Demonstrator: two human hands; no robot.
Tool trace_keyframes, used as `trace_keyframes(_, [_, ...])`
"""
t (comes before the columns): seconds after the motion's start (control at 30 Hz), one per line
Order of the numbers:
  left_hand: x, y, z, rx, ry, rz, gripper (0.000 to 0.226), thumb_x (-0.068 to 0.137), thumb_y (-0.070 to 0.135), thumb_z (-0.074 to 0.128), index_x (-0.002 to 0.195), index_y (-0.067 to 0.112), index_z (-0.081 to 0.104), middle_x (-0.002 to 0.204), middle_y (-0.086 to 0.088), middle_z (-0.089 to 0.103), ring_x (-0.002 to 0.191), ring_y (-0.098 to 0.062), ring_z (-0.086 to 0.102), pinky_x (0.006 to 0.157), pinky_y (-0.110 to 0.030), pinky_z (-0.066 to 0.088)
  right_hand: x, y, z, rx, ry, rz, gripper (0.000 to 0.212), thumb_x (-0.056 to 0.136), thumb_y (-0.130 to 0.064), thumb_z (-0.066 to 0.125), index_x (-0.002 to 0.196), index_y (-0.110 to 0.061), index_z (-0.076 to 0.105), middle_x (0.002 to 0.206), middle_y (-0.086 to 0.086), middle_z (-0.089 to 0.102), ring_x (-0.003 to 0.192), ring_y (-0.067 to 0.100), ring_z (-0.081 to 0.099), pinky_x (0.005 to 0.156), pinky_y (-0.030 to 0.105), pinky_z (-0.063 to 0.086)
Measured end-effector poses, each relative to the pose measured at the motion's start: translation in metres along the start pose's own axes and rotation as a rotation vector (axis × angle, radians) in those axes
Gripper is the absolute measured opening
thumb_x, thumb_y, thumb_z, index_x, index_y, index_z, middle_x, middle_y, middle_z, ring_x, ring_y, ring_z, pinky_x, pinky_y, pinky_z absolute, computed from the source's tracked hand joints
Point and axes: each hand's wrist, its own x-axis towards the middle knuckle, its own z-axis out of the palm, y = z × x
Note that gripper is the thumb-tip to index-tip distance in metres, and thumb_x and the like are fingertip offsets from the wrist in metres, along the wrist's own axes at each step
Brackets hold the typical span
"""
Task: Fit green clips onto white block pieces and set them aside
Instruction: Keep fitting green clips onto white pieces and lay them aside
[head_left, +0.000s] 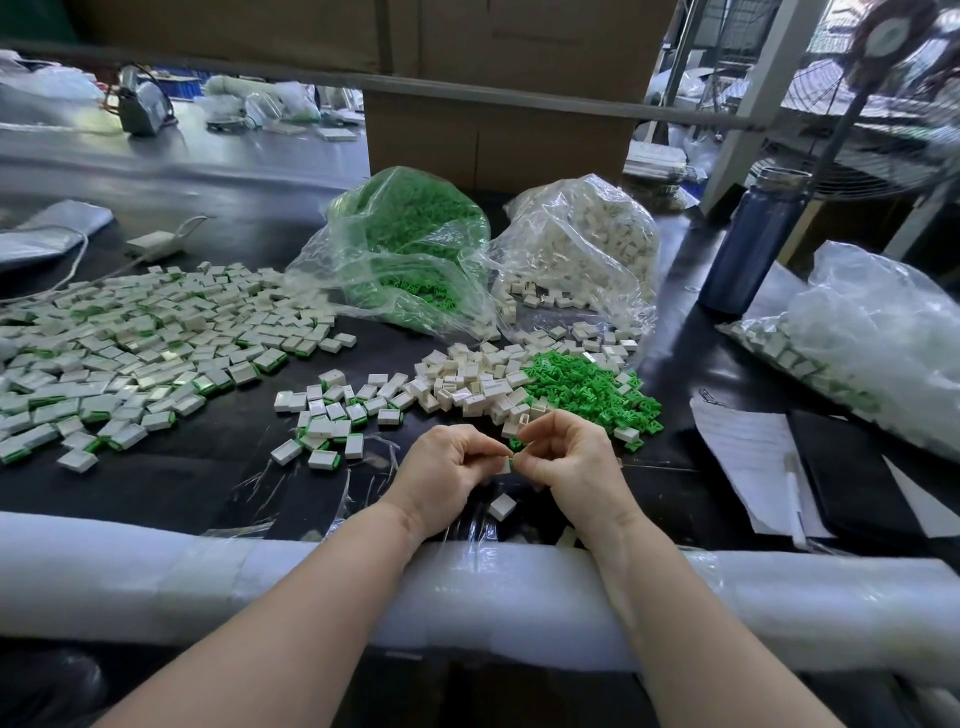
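Note:
My left hand (448, 470) and my right hand (566, 451) meet above the table's front edge. Between their fingertips they pinch one small white block piece with a green clip (508, 462); most of it is hidden by the fingers. A loose white block (502, 505) lies just below the hands. Ahead is a heap of empty white blocks (467, 382) and, to its right, a heap of green clips (589, 389). Fitted pieces lie in a small group (332, 415) and a wide spread (130, 353) to the left.
A bag of green clips (410, 249) and a bag of white blocks (582, 244) stand behind the heaps. A blue bottle (753, 244), another filled bag (862, 343) and papers (748, 467) are at the right. A padded white roll (208, 577) lines the front edge.

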Motion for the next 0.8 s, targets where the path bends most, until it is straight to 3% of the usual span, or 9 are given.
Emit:
trace_keyframes(0.33, [-0.0010, 0.0007, 0.0001, 0.117, -0.028, 0.091, 0.012, 0.081, 0.003, 0.067, 0.091, 0.005, 0.073, 0.074, 0.014, 0.058, 0.072, 0.001, 0.056, 0.075, -0.008, 0.042, 0.0002, 0.0017, -0.0015, -0.017, -0.026, 0.017, 0.023, 0.070, 0.011, 0.070, 0.071, -0.010, 0.060, 0.057, 0.002, 0.059, 0.048, 0.004, 0.052, 0.049, 0.015, 0.044])
trace_keyframes(0.47, [-0.0015, 0.0018, 0.0006, 0.059, 0.023, 0.057, 0.014, 0.084, 0.009, 0.066, 0.097, 0.013, 0.071, 0.088, 0.003, 0.069, 0.084, -0.006, 0.063, 0.083, -0.015, 0.048, 0.0012, 0.0005, 0.0007, 0.052, 0.028, 0.002, 0.021, 0.073, 0.009, 0.070, 0.070, -0.009, 0.061, 0.058, 0.000, 0.061, 0.047, 0.001, 0.055, 0.047, 0.014, 0.043])
trace_keyframes(0.57, [-0.0023, 0.0022, 0.0015, 0.046, 0.010, 0.067, 0.023, 0.079, 0.011, 0.071, 0.099, 0.020, 0.065, 0.082, 0.008, 0.065, 0.073, 0.006, 0.059, 0.073, -0.006, 0.044, 0.0021, 0.0004, 0.0013, 0.124, 0.035, 0.010, 0.020, 0.077, 0.009, 0.066, 0.069, -0.008, 0.063, 0.056, 0.000, 0.062, 0.046, 0.004, 0.057, 0.045, 0.014, 0.044])
trace_keyframes(0.67, [-0.0017, 0.0003, 0.0020, 0.031, 0.031, 0.044, 0.020, 0.080, 0.010, 0.071, 0.089, 0.023, 0.059, 0.076, 0.008, 0.063, 0.065, 0.006, 0.057, 0.068, -0.005, 0.042, 0.0018, 0.0000, 0.0013, 0.156, 0.033, 0.013, 0.016, 0.080, 0.006, 0.066, 0.071, -0.007, 0.064, 0.055, 0.001, 0.064, 0.046, 0.006, 0.057, 0.045, 0.016, 0.046])
trace_keyframes(0.8, [0.0007, -0.0019, 0.0004, 0.029, 0.081, 0.034, 0.010, 0.087, 0.019, 0.064, 0.095, 0.016, 0.068, 0.088, 0.003, 0.068, 0.083, -0.006, 0.061, 0.076, -0.008, 0.044, 0.0012, 0.0003, 0.0003, 0.170, 0.025, 0.007, 0.015, 0.081, 0.002, 0.066, 0.072, -0.010, 0.067, 0.058, 0.001, 0.066, 0.048, 0.005, 0.057, 0.047, 0.016, 0.048])
